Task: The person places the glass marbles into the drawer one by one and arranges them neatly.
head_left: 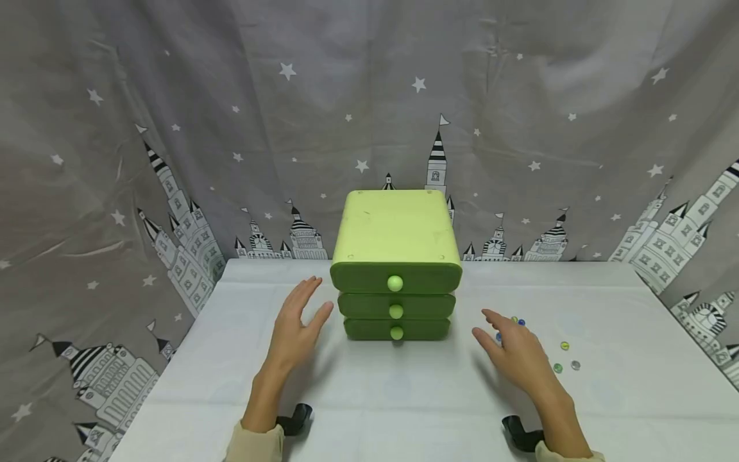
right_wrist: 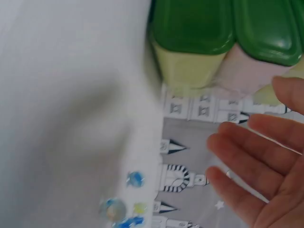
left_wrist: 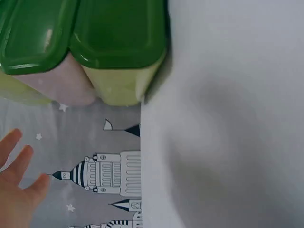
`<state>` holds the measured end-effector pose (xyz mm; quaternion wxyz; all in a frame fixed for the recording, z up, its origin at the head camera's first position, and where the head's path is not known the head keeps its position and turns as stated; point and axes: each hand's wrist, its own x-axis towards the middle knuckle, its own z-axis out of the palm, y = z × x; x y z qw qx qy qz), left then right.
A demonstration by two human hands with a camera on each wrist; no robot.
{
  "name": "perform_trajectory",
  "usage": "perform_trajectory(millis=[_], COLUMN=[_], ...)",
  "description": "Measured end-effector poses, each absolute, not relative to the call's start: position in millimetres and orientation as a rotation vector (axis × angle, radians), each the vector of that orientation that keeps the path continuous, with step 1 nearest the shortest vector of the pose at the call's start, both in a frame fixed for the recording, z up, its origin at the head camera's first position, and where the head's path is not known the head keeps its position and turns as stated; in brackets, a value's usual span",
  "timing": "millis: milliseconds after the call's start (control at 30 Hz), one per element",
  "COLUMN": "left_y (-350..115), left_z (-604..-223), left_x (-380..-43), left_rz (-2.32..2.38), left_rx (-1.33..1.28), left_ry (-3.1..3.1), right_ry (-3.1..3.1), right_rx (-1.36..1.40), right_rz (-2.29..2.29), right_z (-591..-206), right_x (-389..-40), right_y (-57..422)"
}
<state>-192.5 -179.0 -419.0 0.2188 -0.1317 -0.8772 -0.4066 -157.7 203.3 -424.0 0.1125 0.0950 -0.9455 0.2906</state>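
A small three-drawer cabinet [head_left: 402, 224] with a light green top and dark green drawer fronts stands at the middle of the white table. Its three drawers are closed, each with a round light green knob [head_left: 395, 283]. My left hand [head_left: 294, 337] hovers to the left of the cabinet, fingers extended and apart from it. On the other side my right hand [head_left: 516, 353] is held over the table with its fingers loosely extended, holding nothing. Several glass marbles [head_left: 564, 345] lie around and beyond the right hand; some are partly hidden by it.
A grey curtain [head_left: 369, 96] printed with stars and castles hangs behind the table and down its sides. The white table surface [head_left: 398, 398] reaches toward the front. A black wrist mount [head_left: 294, 420] sits at each wrist.
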Motion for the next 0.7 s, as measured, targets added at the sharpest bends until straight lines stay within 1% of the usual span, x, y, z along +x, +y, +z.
perform_trajectory(millis=[200, 333, 567, 700], left_y=[-174.0, -173.3, -170.4, -167.3], left_z=[-410.7, -405.9, -402.0, -400.3], left_x=[-188.9, -186.8, -183.2, -181.4], left_rz=[-1.465, -1.646, -1.72, -1.723], left_rx=[-0.327, -0.322, -0.343, -0.368], left_ry=[-2.157, -2.057, -2.015, -2.022], right_ry=[-2.663, -2.53, -2.344, -2.292], right_rx=[0.27, 0.331, 0.425, 0.528], right_rz=[0.944, 1.045, 1.176, 1.24], right_z=[-415.6, -407.9, -393.9, -387.2], right_x=[-154.7, -149.4, -135.6, -126.5], right_y=[194.3, 187.9, 164.2, 146.9])
